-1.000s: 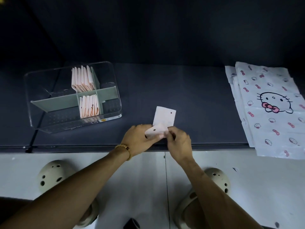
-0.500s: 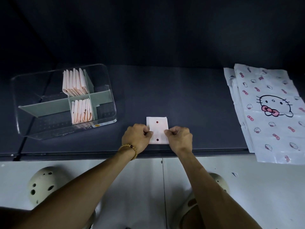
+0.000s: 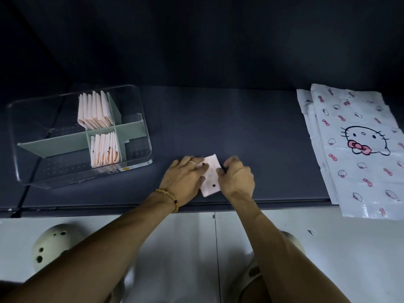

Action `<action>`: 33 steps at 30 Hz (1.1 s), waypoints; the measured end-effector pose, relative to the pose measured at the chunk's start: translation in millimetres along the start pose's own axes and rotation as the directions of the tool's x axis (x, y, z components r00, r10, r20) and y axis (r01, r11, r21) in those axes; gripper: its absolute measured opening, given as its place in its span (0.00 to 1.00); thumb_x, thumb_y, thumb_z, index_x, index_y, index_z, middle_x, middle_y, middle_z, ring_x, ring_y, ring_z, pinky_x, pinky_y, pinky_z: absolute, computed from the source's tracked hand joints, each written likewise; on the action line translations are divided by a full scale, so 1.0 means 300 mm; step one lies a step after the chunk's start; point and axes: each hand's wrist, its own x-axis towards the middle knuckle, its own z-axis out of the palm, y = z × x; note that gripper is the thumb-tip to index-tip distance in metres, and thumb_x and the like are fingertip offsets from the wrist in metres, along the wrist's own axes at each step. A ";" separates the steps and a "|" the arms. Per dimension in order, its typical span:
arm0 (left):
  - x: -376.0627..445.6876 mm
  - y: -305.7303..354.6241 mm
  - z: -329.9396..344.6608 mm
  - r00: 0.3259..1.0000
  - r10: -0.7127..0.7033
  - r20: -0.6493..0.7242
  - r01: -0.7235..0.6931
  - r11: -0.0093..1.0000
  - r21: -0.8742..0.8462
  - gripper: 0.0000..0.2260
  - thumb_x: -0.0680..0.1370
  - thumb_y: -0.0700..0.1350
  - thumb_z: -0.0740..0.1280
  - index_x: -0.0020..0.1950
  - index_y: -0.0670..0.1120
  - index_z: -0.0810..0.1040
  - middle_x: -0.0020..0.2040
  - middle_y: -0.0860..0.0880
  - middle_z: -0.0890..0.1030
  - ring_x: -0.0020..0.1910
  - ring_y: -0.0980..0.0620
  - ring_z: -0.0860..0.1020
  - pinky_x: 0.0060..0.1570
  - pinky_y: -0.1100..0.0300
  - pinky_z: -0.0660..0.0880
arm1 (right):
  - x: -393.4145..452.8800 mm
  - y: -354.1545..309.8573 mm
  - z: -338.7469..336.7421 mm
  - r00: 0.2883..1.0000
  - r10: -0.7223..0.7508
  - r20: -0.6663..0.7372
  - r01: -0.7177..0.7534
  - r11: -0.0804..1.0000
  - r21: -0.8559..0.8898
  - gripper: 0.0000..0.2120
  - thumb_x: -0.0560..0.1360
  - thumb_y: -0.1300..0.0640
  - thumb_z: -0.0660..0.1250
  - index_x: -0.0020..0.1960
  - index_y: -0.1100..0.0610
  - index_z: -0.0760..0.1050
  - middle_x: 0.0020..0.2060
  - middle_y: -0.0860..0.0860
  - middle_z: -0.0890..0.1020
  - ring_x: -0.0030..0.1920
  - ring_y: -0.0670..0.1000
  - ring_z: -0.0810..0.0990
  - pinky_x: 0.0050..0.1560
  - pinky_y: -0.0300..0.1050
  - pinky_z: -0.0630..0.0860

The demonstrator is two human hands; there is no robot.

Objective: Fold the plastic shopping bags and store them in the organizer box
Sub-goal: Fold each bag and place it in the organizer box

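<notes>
Two bare hands press one small folded pale-pink plastic bag flat near the front edge of the dark grey bench: left hand fingers flat on its left side, right hand curled over its right edge. Clear plastic organizer box with grey-green dividers stands at left, holding upright folded bags. Unfolded white cat-print bags lie at the right end

Bare forearms, beaded bracelet on left wrist, thin ring on left finger, cream perforated clogs
</notes>
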 end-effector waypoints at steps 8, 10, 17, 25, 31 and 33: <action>-0.028 0.072 0.002 0.984 -0.149 -0.100 0.160 0.980 0.115 0.14 0.77 0.54 0.59 0.54 0.48 0.78 0.52 0.48 0.75 0.51 0.47 0.73 0.50 0.55 0.69 | -0.131 0.131 0.044 0.888 -0.444 -0.118 0.399 0.873 -0.281 0.17 0.79 0.56 0.61 0.66 0.61 0.73 0.66 0.58 0.75 0.66 0.60 0.73 0.63 0.57 0.70; -0.036 0.069 0.003 0.982 -0.167 -0.090 0.178 0.975 0.130 0.16 0.77 0.55 0.58 0.58 0.48 0.77 0.53 0.48 0.75 0.52 0.47 0.73 0.51 0.54 0.69 | -0.139 0.175 0.073 0.916 -0.402 0.010 0.389 0.878 -0.281 0.23 0.83 0.52 0.51 0.76 0.58 0.60 0.77 0.53 0.59 0.77 0.54 0.54 0.75 0.53 0.51; 0.024 0.116 0.032 0.993 0.113 -0.032 -0.112 0.994 0.011 0.22 0.79 0.44 0.58 0.74 0.44 0.64 0.75 0.48 0.63 0.76 0.49 0.56 0.74 0.54 0.52 | -0.128 0.185 0.091 0.918 -0.392 0.062 0.393 0.875 -0.283 0.26 0.83 0.53 0.46 0.79 0.56 0.46 0.78 0.50 0.46 0.75 0.49 0.35 0.74 0.50 0.35; 0.084 0.058 0.092 0.966 0.256 0.020 -0.255 0.966 -0.032 0.23 0.83 0.45 0.51 0.78 0.45 0.52 0.78 0.50 0.51 0.77 0.55 0.47 0.73 0.63 0.37 | -0.132 0.195 0.082 0.907 -0.417 0.063 0.416 0.863 -0.287 0.26 0.83 0.53 0.49 0.78 0.59 0.49 0.77 0.52 0.49 0.77 0.52 0.43 0.77 0.54 0.44; 0.072 -0.072 0.063 0.966 0.246 0.085 -0.247 0.969 0.007 0.23 0.84 0.49 0.48 0.78 0.49 0.47 0.76 0.56 0.43 0.73 0.61 0.38 0.72 0.62 0.35 | -0.130 0.194 0.074 0.903 -0.428 0.040 0.420 0.856 -0.303 0.25 0.82 0.52 0.46 0.77 0.60 0.57 0.77 0.53 0.56 0.77 0.52 0.51 0.76 0.56 0.51; 0.052 -0.122 0.052 0.978 0.192 0.083 -0.194 0.981 0.011 0.23 0.83 0.50 0.47 0.78 0.49 0.46 0.75 0.58 0.40 0.73 0.62 0.37 0.72 0.62 0.34 | -0.127 0.197 0.074 0.898 -0.436 0.053 0.430 0.849 -0.306 0.25 0.83 0.51 0.45 0.77 0.59 0.55 0.77 0.52 0.55 0.78 0.52 0.50 0.76 0.55 0.49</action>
